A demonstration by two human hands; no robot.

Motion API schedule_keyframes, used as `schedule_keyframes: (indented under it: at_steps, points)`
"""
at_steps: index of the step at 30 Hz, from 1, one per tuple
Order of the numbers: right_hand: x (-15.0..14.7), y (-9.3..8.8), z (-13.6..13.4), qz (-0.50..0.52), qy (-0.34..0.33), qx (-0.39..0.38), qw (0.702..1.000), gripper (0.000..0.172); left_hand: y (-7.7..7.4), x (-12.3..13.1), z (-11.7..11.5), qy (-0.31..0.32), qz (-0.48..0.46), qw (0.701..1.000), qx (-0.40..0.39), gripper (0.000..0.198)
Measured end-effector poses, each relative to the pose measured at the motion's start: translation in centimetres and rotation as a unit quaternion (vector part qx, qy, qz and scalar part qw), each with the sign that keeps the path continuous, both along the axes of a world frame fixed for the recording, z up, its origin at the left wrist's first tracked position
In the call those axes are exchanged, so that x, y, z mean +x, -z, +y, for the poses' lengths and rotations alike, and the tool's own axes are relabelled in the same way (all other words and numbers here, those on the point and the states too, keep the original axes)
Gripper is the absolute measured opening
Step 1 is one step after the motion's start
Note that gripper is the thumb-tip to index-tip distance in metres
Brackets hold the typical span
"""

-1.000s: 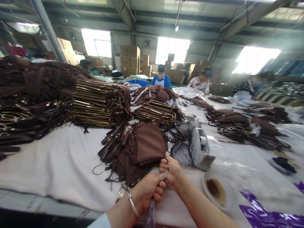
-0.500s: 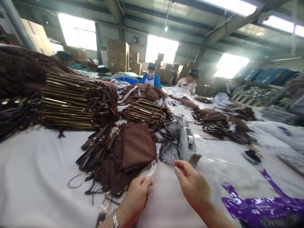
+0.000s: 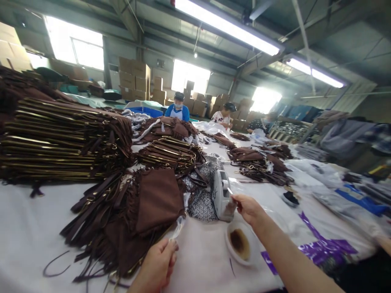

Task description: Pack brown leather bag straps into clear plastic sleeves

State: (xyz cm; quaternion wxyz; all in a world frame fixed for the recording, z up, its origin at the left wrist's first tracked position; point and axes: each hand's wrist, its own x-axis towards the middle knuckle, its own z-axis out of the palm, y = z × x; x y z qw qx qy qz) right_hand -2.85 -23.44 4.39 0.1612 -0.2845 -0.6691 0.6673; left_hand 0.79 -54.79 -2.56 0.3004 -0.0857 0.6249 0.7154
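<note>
My left hand (image 3: 159, 260) is closed on a strip of clear plastic (image 3: 178, 227) beside a brown fringed bag (image 3: 159, 199). The bag lies on other brown bags, with dark straps (image 3: 99, 205) to the left. Farther right my right hand (image 3: 249, 208) has its fingers pinched at the front of a white tape dispenser (image 3: 220, 191). A small pale piece shows at its fingertips, too small to name. Below that hand sits a white dish (image 3: 241, 244) with a brown stain inside. Grey tweed fabric (image 3: 201, 203) lies against the dispenser.
A tall stack of brown bags with gold zippers (image 3: 61, 140) stands at the left, a smaller stack (image 3: 171, 152) mid-table. Purple printed plastic (image 3: 324, 248) and a small dark dish (image 3: 290, 198) lie to the right. Several people sit across the table, including one in blue (image 3: 177, 110).
My right hand has moved forward to the tape dispenser. My left hand still holds the clear strip. The view has turned right, and the stained dish has come into sight.
</note>
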Motion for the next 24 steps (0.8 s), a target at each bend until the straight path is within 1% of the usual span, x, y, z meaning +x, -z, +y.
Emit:
schedule_keyframes:
  at_steps: [3, 5, 8, 9, 12, 15, 17, 18, 19, 20, 22, 24]
  points:
    - [2.3, -1.1, -0.8, -0.007, 0.003, 0.043, 0.999, 0.025, -0.1, 0.1, 0.0, -0.001, 0.003, 1.0, 0.001, 0.061]
    - [3.8, -1.3, -1.5, -0.023, -0.017, 0.058, 0.998, 0.03, -0.1, 0.0, 0.0, -0.01, -0.002, 1.0, -0.01, 0.061]
    - [4.9, -0.6, -2.2, -0.077, -0.056, 0.041, 0.995, 0.034, 0.1, -0.1, 0.2, -0.015, -0.013, 1.0, -0.017, 0.06]
    - [4.9, -0.2, -2.3, -0.094, -0.066, 0.055, 0.992, 0.033, 0.2, -0.1, 0.3, -0.013, -0.013, 1.0, -0.018, 0.06]
    - [4.2, 0.8, -1.6, -0.123, -0.078, 0.154, 0.977, 0.026, 0.7, -0.1, 0.4, -0.011, 0.001, 1.0, -0.024, 0.059]
    - [3.9, 0.7, -0.6, -0.133, -0.087, 0.239, 0.958, 0.019, 0.7, 0.3, 0.3, -0.012, 0.043, 0.998, -0.036, 0.051]
    - [4.3, 0.3, -0.5, -0.141, -0.112, 0.338, 0.924, 0.017, 0.4, 0.7, 0.0, -0.012, 0.094, 0.994, -0.058, 0.042]
    - [4.7, 0.0, -0.8, -0.143, -0.138, 0.376, 0.905, 0.017, 0.2, 0.9, -0.2, -0.01, 0.122, 0.99, -0.076, 0.038]
    - [5.2, -0.3, -1.5, -0.148, -0.175, 0.392, 0.891, 0.019, -0.1, 1.1, -0.3, -0.006, 0.15, 0.984, -0.097, 0.035]
    - [5.6, -0.7, -2.4, -0.154, -0.222, 0.378, 0.885, 0.023, -0.4, 1.3, -0.5, -0.002, 0.177, 0.977, -0.118, 0.034]
    - [6.4, -1.5, -5.0, -0.162, -0.325, 0.289, 0.886, 0.03, -0.9, 1.6, -0.7, 0.005, 0.222, 0.962, -0.159, 0.032]
    - [6.5, -2.3, -8.3, -0.159, -0.412, 0.222, 0.869, 0.033, -1.5, 1.9, -0.8, 0.009, 0.253, 0.948, -0.194, 0.032]
